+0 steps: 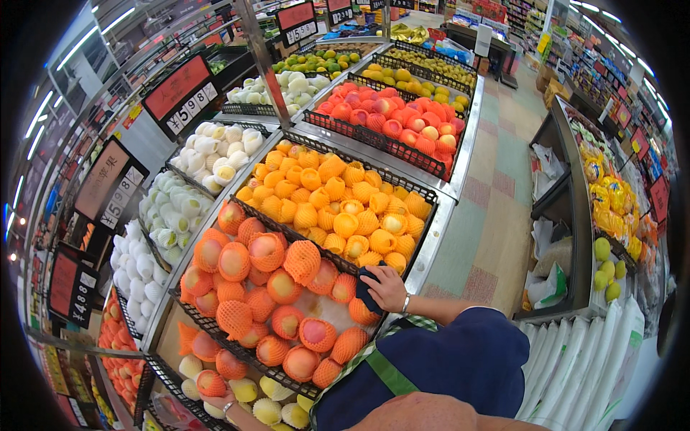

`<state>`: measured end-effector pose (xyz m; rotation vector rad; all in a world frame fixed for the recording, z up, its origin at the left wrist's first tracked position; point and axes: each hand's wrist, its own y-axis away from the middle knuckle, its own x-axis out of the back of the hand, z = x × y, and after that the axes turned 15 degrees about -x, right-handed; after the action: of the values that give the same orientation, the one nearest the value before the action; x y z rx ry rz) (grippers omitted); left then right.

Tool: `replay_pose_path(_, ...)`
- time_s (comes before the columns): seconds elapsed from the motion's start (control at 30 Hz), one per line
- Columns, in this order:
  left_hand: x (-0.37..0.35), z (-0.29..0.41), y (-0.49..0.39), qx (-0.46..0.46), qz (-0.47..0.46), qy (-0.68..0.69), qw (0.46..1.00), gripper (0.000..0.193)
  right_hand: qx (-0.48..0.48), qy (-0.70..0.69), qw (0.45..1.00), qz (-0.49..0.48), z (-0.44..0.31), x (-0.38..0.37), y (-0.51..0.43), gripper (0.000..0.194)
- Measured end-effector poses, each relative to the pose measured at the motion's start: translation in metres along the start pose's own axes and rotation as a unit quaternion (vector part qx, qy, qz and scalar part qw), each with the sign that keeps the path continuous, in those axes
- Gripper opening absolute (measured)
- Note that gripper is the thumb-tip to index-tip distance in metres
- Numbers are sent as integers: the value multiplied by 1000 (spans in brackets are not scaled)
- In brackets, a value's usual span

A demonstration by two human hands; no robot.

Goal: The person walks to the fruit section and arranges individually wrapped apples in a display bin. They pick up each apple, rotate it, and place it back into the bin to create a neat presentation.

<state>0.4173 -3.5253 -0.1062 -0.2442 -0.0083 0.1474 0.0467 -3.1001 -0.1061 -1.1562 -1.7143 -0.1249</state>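
Observation:
My left hand [218,400], with a bracelet at the wrist, is at the lower left, its fingers around a red apple in an orange foam net [211,383]. Yellow-green fruit in pale foam nets [244,389] lies beside it. My right hand [386,289] holds a dark cloth [367,291] against the right end of a black plastic crate [259,360]. Reddish apples in orange foam nets [283,286] fill much of that crate, and its bare bottom [318,307] shows near its right side. The cloth hides part of the crate's corner.
A crate of fruit in yellow-orange nets [345,224] adjoins behind, with red-netted fruit [393,118] farther on. White-netted fruit [141,275] and price signs [110,183] stand at left. A metal ledge [431,237] edges the display; a tiled aisle [485,215] and another stand [571,215] lie right.

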Motion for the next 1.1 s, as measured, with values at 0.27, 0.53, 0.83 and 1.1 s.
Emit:
replay_pose_path(0.27, -13, 10, -35, -39, -32, -37, 998, 70, -6, -4, 1000, 4, 2, 0, 0, 38)
replay_pose_path(0.53, -32, -5, -55, -110, -65, -169, 977, 71, -2, -8, 1000, 7, 3, -2, 2, 40)
replay_pose_path(0.83, -39, -25, -53, -132, -61, -254, 956, 72, -1, -1, 1000, 10, 1, 1, 1, 40)
replay_pose_path(1.1, -29, -34, -54, -143, -63, -288, 945, 73, 4, -6, 1000, 16, 1, -1, 0, 41)
